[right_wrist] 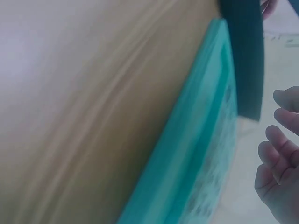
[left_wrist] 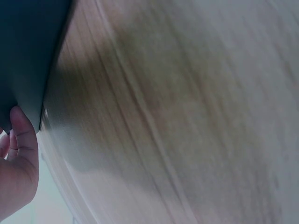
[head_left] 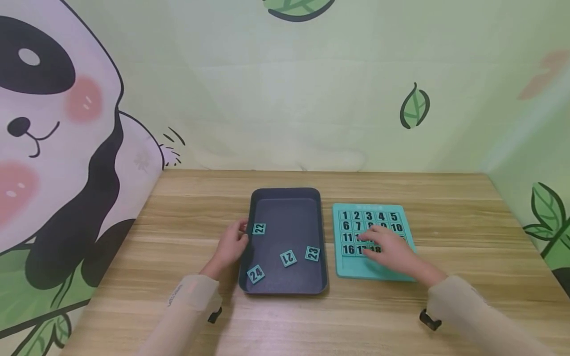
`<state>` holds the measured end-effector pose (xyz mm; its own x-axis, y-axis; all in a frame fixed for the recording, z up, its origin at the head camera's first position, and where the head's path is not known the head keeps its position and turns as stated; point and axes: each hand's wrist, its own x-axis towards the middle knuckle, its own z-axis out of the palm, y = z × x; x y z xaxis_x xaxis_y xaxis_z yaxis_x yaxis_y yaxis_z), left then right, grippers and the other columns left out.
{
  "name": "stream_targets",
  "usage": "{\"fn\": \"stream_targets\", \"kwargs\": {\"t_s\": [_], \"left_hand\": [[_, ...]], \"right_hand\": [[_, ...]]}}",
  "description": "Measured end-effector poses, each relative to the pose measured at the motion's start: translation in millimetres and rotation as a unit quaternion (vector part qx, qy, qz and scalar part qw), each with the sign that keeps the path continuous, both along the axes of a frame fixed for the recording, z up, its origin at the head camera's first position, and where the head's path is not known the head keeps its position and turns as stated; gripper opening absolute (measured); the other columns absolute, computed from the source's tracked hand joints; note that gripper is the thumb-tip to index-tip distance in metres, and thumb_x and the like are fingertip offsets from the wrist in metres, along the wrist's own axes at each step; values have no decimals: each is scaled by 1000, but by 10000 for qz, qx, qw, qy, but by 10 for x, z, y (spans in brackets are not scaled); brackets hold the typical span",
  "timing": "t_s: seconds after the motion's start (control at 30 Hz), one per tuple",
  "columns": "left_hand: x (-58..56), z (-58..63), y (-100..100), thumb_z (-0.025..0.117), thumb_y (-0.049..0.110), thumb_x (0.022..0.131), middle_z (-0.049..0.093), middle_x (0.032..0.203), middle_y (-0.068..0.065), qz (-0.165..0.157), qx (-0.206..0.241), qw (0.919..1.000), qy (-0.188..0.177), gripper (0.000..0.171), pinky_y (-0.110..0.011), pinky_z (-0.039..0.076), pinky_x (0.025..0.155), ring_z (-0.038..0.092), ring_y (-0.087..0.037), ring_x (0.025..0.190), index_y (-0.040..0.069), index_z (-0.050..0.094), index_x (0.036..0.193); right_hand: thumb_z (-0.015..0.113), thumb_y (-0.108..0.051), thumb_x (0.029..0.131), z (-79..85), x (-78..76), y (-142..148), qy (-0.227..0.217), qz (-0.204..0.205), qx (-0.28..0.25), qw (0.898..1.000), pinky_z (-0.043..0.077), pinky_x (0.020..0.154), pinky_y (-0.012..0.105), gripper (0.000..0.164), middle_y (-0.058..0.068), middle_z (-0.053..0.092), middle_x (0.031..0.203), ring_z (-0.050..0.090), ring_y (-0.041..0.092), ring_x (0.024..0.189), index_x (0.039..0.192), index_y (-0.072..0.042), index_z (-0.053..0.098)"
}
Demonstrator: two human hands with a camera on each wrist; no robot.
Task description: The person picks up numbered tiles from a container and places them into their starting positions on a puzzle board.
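My left hand (head_left: 230, 245) holds the left rim of a dark blue tray (head_left: 285, 195), its thumb (left_wrist: 23, 130) against the outer wall in the left wrist view. Inside the tray lie loose turquoise number tiles: 22 (head_left: 259, 229), 21 (head_left: 288, 258), 23 (head_left: 312, 253) and 24 (head_left: 256, 274). Over the turquoise number board (head_left: 369, 269) hovers my right hand (head_left: 387, 249), fingers loosely bent and apart, with nothing between them in the right wrist view. Rows of numbered tiles from 1 upward fill the board's upper part; my hand hides some in the lower rows.
Tray and board stand side by side on a wood-grain table (head_left: 454, 232), a narrow strip of wood between them. A pale green wall (head_left: 249, 123) with a painted panda and leaves rises behind the table's back edge.
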<state>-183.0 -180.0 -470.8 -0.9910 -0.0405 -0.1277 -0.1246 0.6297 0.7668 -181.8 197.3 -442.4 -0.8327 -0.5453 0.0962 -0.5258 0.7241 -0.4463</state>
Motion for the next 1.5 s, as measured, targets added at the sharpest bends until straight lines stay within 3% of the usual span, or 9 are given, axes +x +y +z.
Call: {"fn": "stream_targets", "kwargs": {"t_s": [0.23,0.4,0.63,1.07,1.3,1.5], "left_hand": [[-2,-11,-11,43,7,87,49,113,-15,7,-18,10000,53,43,-34,48,77,53,-25,94,4,39,129],[-8,-19,-13,44,6,86,49,112,-15,21,-20,9999,104,43,-34,49,76,53,-25,93,4,39,129],[-4,-22,-10,44,5,86,50,110,-15,65,16,9999,133,42,-34,48,76,53,-24,91,4,40,128],[0,8,-8,43,5,86,50,111,-15,-3,26,9999,112,42,-36,48,77,53,-25,94,3,40,128],[9,19,-4,43,4,86,52,110,-16,-2,52,9999,159,41,-37,48,80,55,-27,96,3,41,127],[1,14,-7,43,5,86,51,110,-15,15,37,9999,107,42,-37,48,80,54,-26,96,3,40,128]], "right_hand": [[63,-21,78,102,7,-383,111,543,-127,9984,46,67,26,29,3,59,89,54,17,82,104,-7,63],[63,-21,77,104,12,-628,468,960,-81,9943,43,62,23,29,3,58,85,53,16,76,102,-7,64],[63,-25,77,89,35,-926,611,1284,-40,9898,44,65,23,28,2,59,89,51,12,79,101,-9,65],[62,-36,77,-66,4,-1311,657,1472,761,9840,42,65,27,36,0,59,92,49,13,78,105,-13,62],[59,-47,76,-139,18,-1451,582,1227,1245,9829,43,69,32,48,2,61,98,52,16,84,110,-12,60],[59,-46,77,-181,5,-1538,560,1115,1410,9821,43,71,33,50,4,60,102,52,18,87,112,-11,58]]}}
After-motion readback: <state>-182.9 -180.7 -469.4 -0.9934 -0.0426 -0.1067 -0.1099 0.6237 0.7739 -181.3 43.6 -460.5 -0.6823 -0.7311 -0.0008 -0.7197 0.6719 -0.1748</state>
